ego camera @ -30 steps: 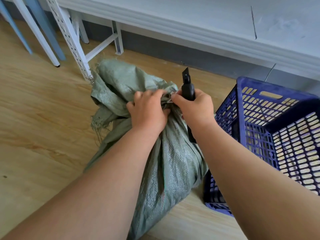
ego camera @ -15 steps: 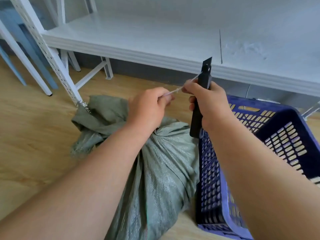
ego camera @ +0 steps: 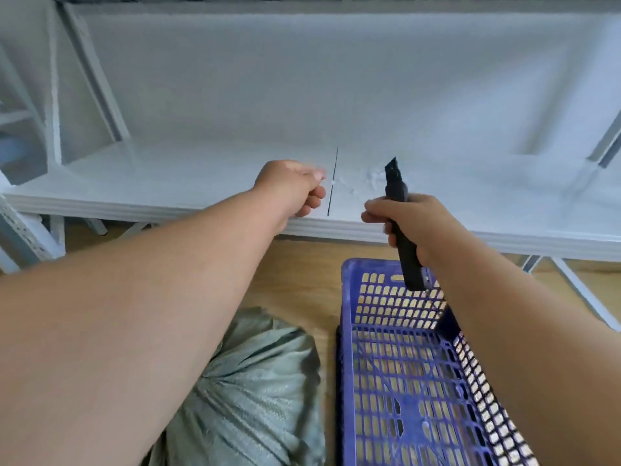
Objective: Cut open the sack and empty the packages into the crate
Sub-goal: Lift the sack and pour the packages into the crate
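Observation:
The grey-green woven sack (ego camera: 255, 381) lies on the wooden floor at the bottom centre, partly hidden by my left forearm. Right beside it stands the blue slotted plastic crate (ego camera: 386, 381), with no packages showing inside. My right hand (ego camera: 416, 223) grips a black utility knife (ego camera: 396, 185), tip pointing up, above the crate's far rim. My left hand (ego camera: 289, 186) is raised over the white shelf, thumb and forefinger pinched together on what looks like a thin white tie (ego camera: 332, 181), barely visible against the shelf.
A low white shelf board (ego camera: 201, 183) of a metal rack spans the view ahead, with a dark seam line (ego camera: 332, 196) in it. White perforated rack legs (ego camera: 20, 227) stand at the left and a brace (ego camera: 581, 290) at the right. Wooden floor (ego camera: 295, 274) lies between shelf and sack.
Both hands rose away from the sack's neck, pulling the white tie off. The hands then separated and my left hand carried the tie over the shelf. The view tilted up.

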Available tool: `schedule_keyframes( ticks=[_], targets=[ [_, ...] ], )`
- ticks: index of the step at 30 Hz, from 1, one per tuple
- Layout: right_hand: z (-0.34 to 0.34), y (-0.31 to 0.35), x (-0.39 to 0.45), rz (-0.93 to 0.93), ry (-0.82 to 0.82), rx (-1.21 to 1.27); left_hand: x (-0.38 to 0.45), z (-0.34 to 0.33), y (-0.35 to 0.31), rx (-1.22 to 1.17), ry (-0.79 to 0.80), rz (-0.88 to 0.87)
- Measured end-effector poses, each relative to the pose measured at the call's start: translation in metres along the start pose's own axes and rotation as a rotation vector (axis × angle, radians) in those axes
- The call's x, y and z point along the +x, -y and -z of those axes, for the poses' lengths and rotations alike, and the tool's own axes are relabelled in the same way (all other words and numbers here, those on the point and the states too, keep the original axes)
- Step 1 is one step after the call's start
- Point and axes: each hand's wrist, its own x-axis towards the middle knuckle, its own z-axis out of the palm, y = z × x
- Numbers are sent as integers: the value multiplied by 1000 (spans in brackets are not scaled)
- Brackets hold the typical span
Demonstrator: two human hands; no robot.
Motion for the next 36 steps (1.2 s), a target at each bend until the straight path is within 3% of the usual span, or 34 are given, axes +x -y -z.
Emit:
schedule_keyframes(
  ticks=[4,7,11,14,20,23,26,30,36],
  targets=[
    [14,-9,29,-7,-169,115,12,-25,-8,-409,-48,108],
    [18,-14,57,-42,-332,166,13,-32,-4,-372,-71,141],
    [19,-12,89,-265,-472,343,6,-32,7,-257,-60,171],
    [17,-7,108,-338,-428,410,2,-26,13,-239,-93,195],
    [18,-6,109,-284,-227,521,-6,-16,20,-198,-112,234],
    [20,-12,97,-224,-157,419,-10,-9,26,-197,-125,228],
    [17,-17,77,-52,-176,230,-18,3,29,-231,-179,186],
    [-23,-22,27,132,-172,-22,-38,52,63,-155,-423,98],
    [-119,-69,-52,102,248,-334,-102,152,155,-10,-998,79]
  ],
)
